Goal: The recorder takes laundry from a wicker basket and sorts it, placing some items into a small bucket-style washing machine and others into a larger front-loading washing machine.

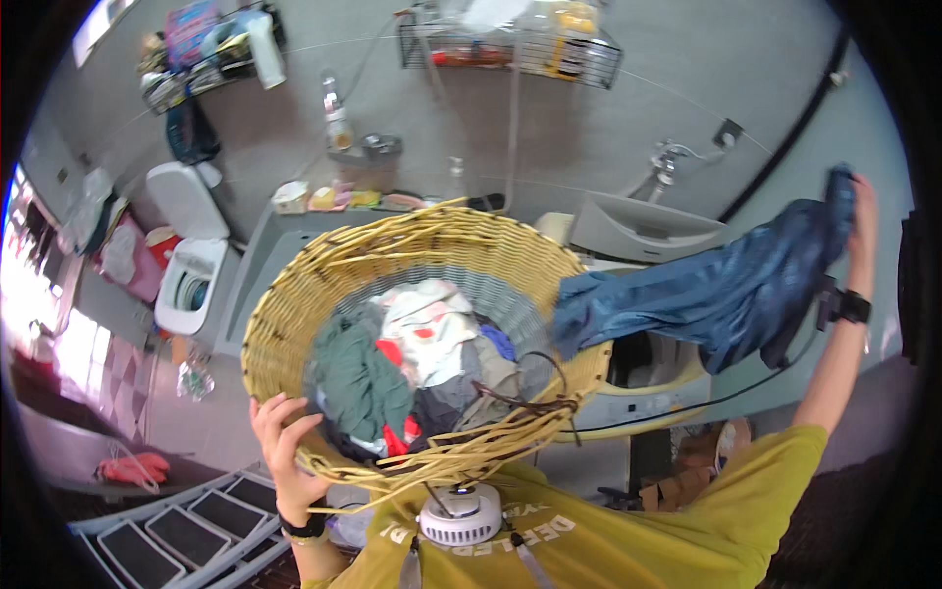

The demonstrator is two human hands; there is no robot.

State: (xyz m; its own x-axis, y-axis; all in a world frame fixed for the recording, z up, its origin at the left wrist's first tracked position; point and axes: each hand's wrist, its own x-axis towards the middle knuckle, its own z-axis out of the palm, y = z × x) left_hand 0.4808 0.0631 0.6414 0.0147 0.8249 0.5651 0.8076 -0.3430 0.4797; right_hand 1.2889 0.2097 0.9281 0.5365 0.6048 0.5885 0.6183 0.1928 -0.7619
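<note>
A large round wicker basket (422,240) is in front of my body, tilted so its inside shows. My left hand (285,442) grips its rim at the lower left, fingers over the edge. Inside are a dark green garment (363,378), a white cloth with red marks (427,329), and several grey and dark clothes. Far to the right, my right hand (862,221) is closed on one end of a blue garment (706,270). The garment stretches leftward, its other end at the basket's right rim. Whether that end touches the basket I cannot tell.
Behind the garment stands a white washing machine (638,407), with a tap (665,162) on the wall above. Wire racks (510,54) hold bottles. A white unit with a raised lid (186,285) stands at left. A folded metal ladder (186,535) lies lower left.
</note>
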